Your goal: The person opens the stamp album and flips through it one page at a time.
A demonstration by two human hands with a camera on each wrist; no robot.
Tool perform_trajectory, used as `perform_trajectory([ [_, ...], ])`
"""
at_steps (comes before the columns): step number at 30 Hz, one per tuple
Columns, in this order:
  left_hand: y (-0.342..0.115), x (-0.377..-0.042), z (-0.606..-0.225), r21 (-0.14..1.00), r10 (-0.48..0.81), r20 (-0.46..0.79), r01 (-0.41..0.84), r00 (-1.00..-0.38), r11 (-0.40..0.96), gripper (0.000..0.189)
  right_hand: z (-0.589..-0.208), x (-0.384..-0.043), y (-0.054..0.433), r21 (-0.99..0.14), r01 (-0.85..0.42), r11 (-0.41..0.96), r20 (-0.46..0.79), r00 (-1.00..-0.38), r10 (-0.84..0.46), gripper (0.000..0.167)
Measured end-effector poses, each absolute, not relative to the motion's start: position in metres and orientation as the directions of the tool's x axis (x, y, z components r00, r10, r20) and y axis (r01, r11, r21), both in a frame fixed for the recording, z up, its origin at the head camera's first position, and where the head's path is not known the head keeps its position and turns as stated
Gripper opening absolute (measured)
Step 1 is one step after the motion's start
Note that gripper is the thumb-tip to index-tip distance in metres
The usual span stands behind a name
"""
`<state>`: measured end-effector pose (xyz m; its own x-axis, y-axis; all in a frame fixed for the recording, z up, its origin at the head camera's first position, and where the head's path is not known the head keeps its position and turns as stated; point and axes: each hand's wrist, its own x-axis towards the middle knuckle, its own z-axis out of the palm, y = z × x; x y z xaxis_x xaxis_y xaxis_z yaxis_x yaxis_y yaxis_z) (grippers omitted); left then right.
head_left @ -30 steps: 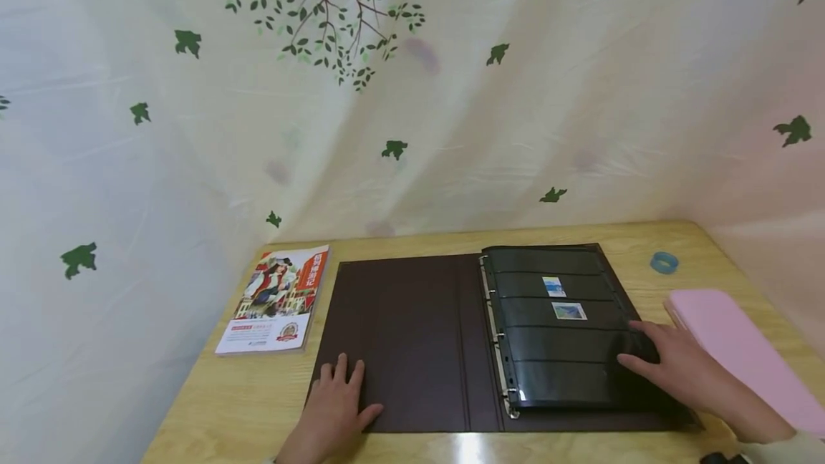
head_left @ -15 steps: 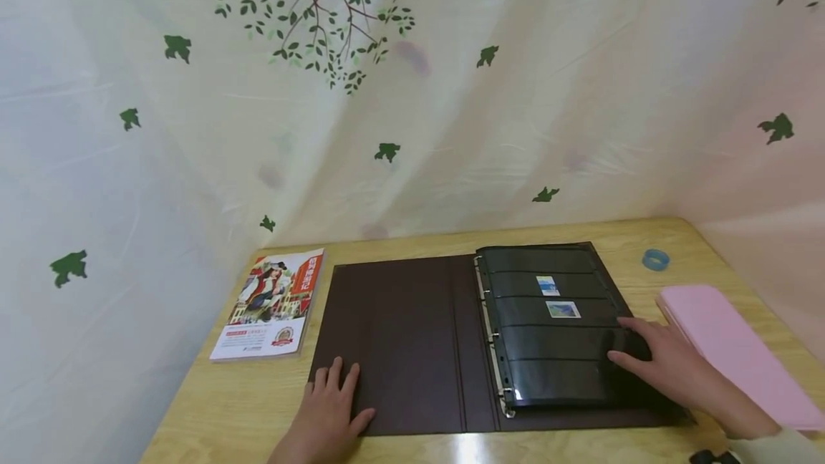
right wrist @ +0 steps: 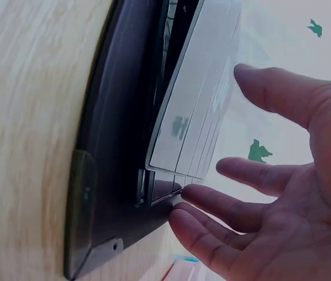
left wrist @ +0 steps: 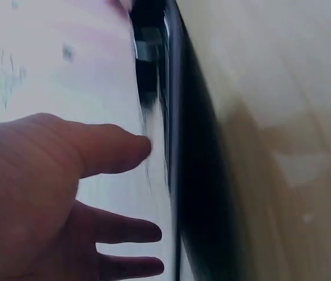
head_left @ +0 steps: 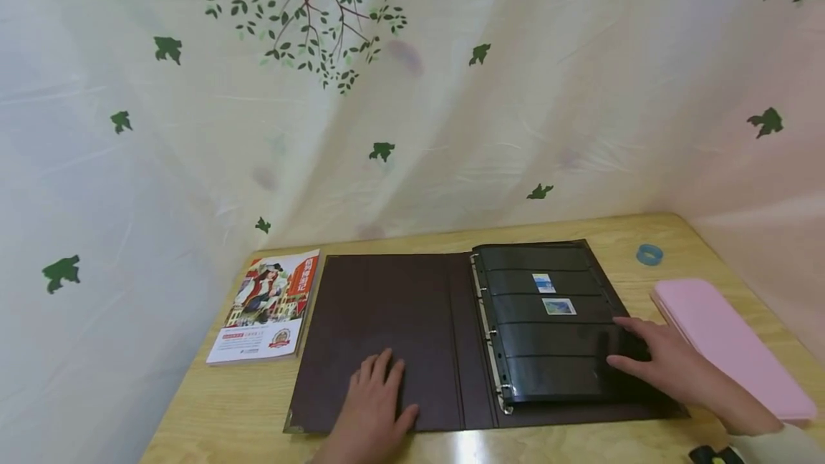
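Observation:
A stamp album, a dark brown ring binder (head_left: 393,306), lies opened flat in the head view. Its black pocket pages (head_left: 548,342) are on the right half, held by metal rings along the middle. Two small stamps, a blue and white one (head_left: 543,283) and a wider one (head_left: 558,306), sit in upper pockets. My left hand (head_left: 370,407), fingers straight, is over the lower part of the bare left cover. My right hand (head_left: 673,364), thumb and fingers spread apart, is at the right edge of the pages; in the right wrist view its fingertips (right wrist: 183,216) are beside the page corner.
A paperback book (head_left: 264,306) with a colourful cover lies left of the binder. On the right are a pink case (head_left: 728,349) and a blue tape roll (head_left: 649,255). A pale curtain (head_left: 451,92) with leaf prints hangs behind the wooden table (head_left: 213,407).
My left hand has moved right from the left edge of the cover, showing its lower left corner. The right hand stays at the page edge. The head view has shifted slightly.

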<state>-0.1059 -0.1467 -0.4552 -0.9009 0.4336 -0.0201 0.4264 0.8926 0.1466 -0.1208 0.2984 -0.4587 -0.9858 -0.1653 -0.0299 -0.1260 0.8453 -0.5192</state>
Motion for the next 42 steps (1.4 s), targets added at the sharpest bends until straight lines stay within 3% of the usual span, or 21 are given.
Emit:
perform_trajectory([
  [3,-0.114,-0.099,-0.450,0.094,0.564,0.009,0.563,-0.825,0.821,0.062,-0.458,-0.118,0.300,-0.518,-0.126,0.846,-0.029,-0.986,-0.165,0.079],
  [6,-0.087,-0.100,-0.445,0.087,0.663,-0.043,0.659,-0.747,0.748,0.063,-0.457,-0.118,0.300,-0.518,-0.107,0.849,-0.040,-0.988,-0.149,0.076],
  [13,-0.051,-0.108,-0.444,0.112,0.765,-0.115,0.757,-0.634,0.644,0.062,-0.457,-0.118,0.293,-0.501,-0.106,0.859,-0.028,-0.990,-0.139,0.053],
  [19,-0.045,-0.110,-0.447,0.146,0.760,-0.164,0.746,-0.629,0.650,0.059,-0.458,-0.117,0.288,-0.488,-0.122,0.865,0.005,-0.991,-0.136,0.040],
  [28,-0.044,-0.112,-0.452,0.235,0.774,-0.164,0.738,-0.611,0.633,0.060,-0.454,-0.116,0.274,-0.479,-0.104,0.872,-0.029,-0.991,-0.133,0.036],
  [34,-0.045,-0.114,-0.453,0.282,0.780,-0.165,0.729,-0.604,0.624,0.060,-0.452,-0.110,0.270,-0.556,-0.108,0.824,-0.068,-0.982,-0.175,0.039],
  [42,-0.047,-0.116,-0.453,0.321,0.785,-0.153,0.721,-0.601,0.614,0.062,-0.449,-0.100,0.256,-0.630,-0.092,0.771,-0.092,-0.977,-0.192,0.056],
])
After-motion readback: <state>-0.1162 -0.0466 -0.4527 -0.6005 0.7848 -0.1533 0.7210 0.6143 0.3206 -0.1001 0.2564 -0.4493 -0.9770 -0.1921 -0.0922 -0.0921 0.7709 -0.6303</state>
